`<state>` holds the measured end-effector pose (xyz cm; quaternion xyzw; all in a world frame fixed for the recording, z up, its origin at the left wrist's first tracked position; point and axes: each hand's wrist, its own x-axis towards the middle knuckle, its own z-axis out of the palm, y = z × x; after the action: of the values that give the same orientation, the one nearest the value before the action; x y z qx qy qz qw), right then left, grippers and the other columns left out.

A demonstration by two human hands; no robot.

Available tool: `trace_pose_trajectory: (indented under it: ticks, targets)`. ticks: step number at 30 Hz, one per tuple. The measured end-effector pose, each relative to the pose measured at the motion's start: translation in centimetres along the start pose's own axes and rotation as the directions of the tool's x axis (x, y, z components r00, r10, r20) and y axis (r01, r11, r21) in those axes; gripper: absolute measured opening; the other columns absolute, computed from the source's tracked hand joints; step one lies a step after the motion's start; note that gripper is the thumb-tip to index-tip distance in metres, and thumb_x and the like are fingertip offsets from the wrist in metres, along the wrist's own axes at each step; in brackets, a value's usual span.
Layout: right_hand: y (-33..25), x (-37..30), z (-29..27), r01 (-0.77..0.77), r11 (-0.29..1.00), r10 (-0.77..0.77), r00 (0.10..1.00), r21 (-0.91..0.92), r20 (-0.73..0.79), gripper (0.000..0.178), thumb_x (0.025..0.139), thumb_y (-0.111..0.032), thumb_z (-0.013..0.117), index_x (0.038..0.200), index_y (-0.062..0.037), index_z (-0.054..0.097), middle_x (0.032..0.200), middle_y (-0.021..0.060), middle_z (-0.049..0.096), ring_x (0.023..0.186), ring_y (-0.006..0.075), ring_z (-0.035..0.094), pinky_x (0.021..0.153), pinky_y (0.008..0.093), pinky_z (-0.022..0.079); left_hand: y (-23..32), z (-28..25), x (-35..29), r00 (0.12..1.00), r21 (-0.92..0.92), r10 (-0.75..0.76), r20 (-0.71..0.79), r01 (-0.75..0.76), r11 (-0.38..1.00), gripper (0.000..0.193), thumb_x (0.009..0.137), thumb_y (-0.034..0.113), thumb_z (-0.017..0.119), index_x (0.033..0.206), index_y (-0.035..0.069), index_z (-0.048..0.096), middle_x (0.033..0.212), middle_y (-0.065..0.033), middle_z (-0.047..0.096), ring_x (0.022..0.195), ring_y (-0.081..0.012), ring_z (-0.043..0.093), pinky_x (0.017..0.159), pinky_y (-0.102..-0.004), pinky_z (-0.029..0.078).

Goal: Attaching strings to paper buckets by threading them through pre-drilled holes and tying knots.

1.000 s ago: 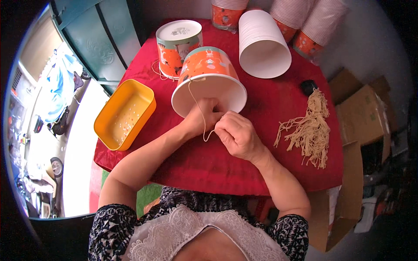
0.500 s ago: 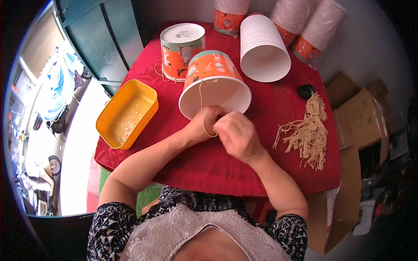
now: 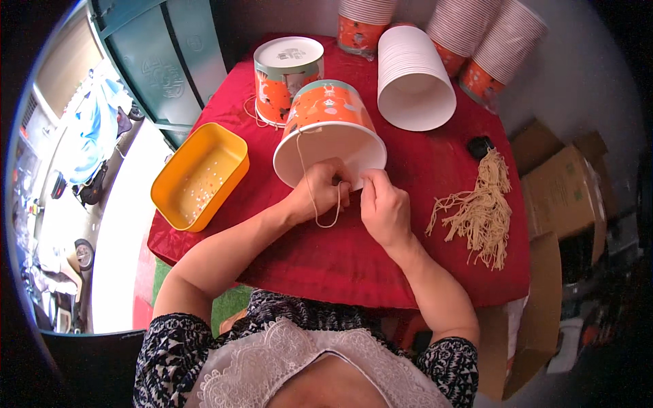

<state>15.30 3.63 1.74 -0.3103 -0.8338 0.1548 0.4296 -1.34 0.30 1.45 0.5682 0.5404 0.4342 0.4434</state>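
An orange and green paper bucket (image 3: 330, 103) lies tipped on its side, its white mouth facing me. From its rim a thin beige cord (image 3: 314, 204) hangs in a loop and runs up to my left hand (image 3: 314, 193). That hand is closed at the lower part of the mouth, the cord at its fingers. My right hand (image 3: 386, 211) is closed too, thumb and fingers pinched at the lower right of the rim. Whether cord is also between them cannot be made out. Behind stands another paper bucket (image 3: 273, 92), upside down with cord at its base.
On the red cloth (image 3: 292, 262) are a yellow tray (image 3: 234, 178) with small pale bits at left and a bundle of beige cords (image 3: 491, 204) at right. Nested white buckets (image 3: 416, 75) lie at the back, more stacks behind. Cardboard boxes (image 3: 561, 183) stand right of the table.
My right hand has moved right and pinches at the bucket's rim. My left hand has shifted slightly left. The bucket has moved a little left, and the cord's loop hangs lower.
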Motion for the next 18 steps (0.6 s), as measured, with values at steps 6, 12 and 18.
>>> trace_pose_trajectory:
  ticks: [6,12,18]
  targets:
    - [0.9,-0.3,0.5,-0.04,0.999,0.041,0.997,-0.009,0.069,0.016,0.091,-0.01,0.052,0.102,-0.0001,0.058,0.068,0.0214,0.064,0.064,0.0382,0.066,0.056,0.0459,0.051,-0.1,0.3,0.0,0.994,-0.032,0.09,-0.063,-0.092,0.995,0.004,0.081,-0.004,0.058,0.086,-0.004,0.057,0.069,-0.0106,0.062,0.06,-0.0174,0.063,0.053,-0.03,0.05]
    - [0.8,-0.3,0.7,-0.055,0.998,0.056,0.989,-0.014,0.137,0.016,0.091,-0.012,0.054,0.102,-0.0003,0.058,0.07,0.0216,0.064,0.065,0.0382,0.066,0.057,0.0465,0.052,-1.2,0.0,0.2,0.996,0.02,0.084,-0.036,-0.083,0.996,0.009,0.083,0.0,0.061,0.091,-0.002,0.058,0.08,-0.0087,0.061,0.068,-0.016,0.062,0.058,-0.0305,0.051]
    - [1.4,-0.4,1.3,-0.019,1.0,0.021,0.991,-0.018,0.136,0.012,0.09,-0.012,0.056,0.094,-0.0009,0.056,0.07,0.0216,0.064,0.065,0.0391,0.066,0.056,0.0471,0.051,-1.9,0.4,0.5,0.982,0.165,0.168,-0.08,-0.154,0.974,0.009,0.082,0.0,0.061,0.091,-0.002,0.059,0.083,-0.0126,0.062,0.072,-0.023,0.063,0.064,-0.0342,0.052]
